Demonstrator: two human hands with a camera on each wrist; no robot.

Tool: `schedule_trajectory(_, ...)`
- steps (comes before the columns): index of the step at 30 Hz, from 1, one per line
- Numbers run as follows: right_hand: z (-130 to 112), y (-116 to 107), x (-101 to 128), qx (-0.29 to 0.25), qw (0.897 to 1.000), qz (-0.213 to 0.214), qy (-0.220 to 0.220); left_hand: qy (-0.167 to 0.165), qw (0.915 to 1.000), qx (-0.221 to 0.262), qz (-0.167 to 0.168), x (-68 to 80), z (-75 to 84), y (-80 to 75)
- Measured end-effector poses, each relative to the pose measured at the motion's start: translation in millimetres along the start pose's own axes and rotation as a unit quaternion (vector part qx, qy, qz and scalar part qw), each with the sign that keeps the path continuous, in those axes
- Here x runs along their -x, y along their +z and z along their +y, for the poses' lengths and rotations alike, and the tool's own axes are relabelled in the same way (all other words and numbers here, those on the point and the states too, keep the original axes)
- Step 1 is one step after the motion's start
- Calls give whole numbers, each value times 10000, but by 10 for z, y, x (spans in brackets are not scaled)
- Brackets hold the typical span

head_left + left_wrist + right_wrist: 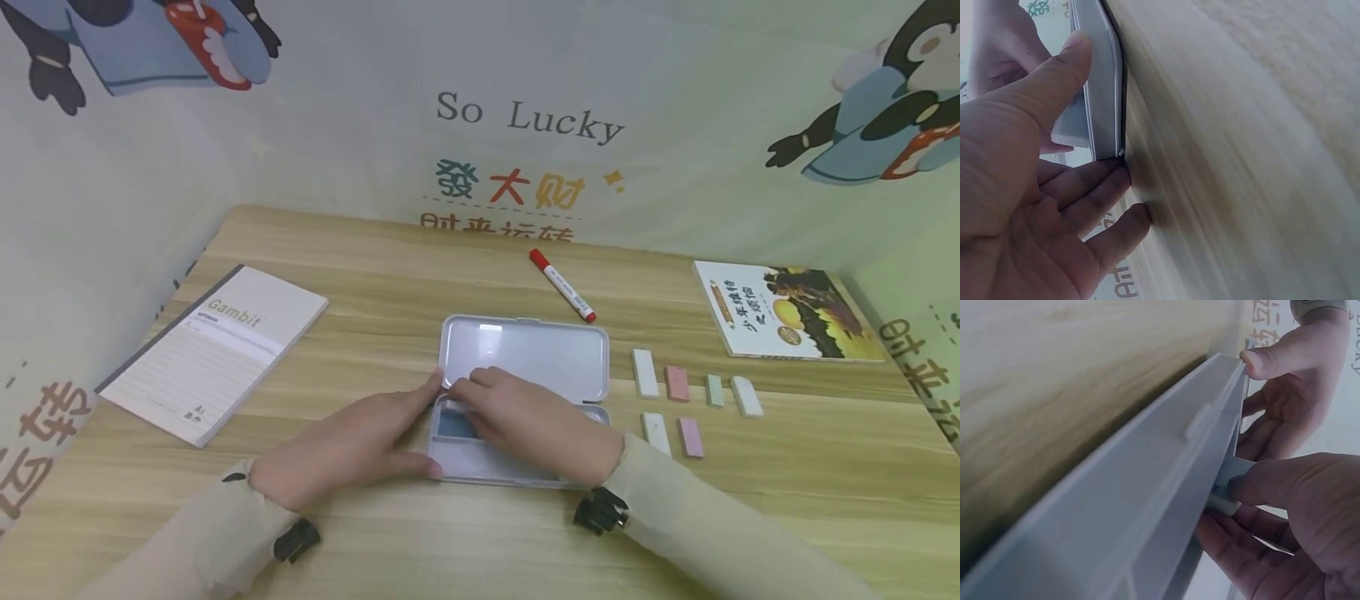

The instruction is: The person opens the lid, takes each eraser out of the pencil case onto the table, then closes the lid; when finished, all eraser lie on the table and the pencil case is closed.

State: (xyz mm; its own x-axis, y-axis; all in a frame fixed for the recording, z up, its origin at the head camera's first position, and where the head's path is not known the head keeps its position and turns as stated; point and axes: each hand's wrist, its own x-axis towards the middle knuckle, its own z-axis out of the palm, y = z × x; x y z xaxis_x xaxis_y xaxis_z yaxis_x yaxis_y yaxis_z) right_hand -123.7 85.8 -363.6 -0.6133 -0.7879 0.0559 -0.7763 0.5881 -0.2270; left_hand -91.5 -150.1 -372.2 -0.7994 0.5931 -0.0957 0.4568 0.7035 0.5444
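An open pale grey pencil case [491,460] lies on the table, its lid [543,358] tipped back and a blue-grey area showing in the rear compartment. My left hand [348,446] holds the case's left end, thumb at the front corner and fingers farther back. In the left wrist view that thumb [1066,72] lies against the case wall. Over the rear compartment, my right hand [532,425] pinches a small pale eraser [1224,501] between thumb and fingers. The eraser is hidden by the hand in the head view.
Right of the case are several small erasers, among them a white one [645,372], a pink one [677,383] and a green one [715,391]. A red-capped marker [562,286] lies behind. A notebook [217,350] is left, a book [787,312] at the back right.
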Motion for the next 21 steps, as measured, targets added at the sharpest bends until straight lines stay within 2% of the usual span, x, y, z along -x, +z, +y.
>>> schedule_trajectory(5, 45, -44, 144, -211, 9996, 199, 63, 27, 10000, -26, 56, -8, 14, 5)
schedule_trajectory(10, 115, -100, 332, -811, 9961, 263, 221, -122, 9999, 70, 25, -2, 26, 3)
schedule_trajectory(16, 259, -144, 622, -1515, 9853, 356, 706, -129, 9999, 26, 14, -7, 31, 4)
schedule_trajectory(21, 410, -180, 908, -1836, 9748, 751, 1017, -162, 9999, -2, -22, -14, 32, 4)
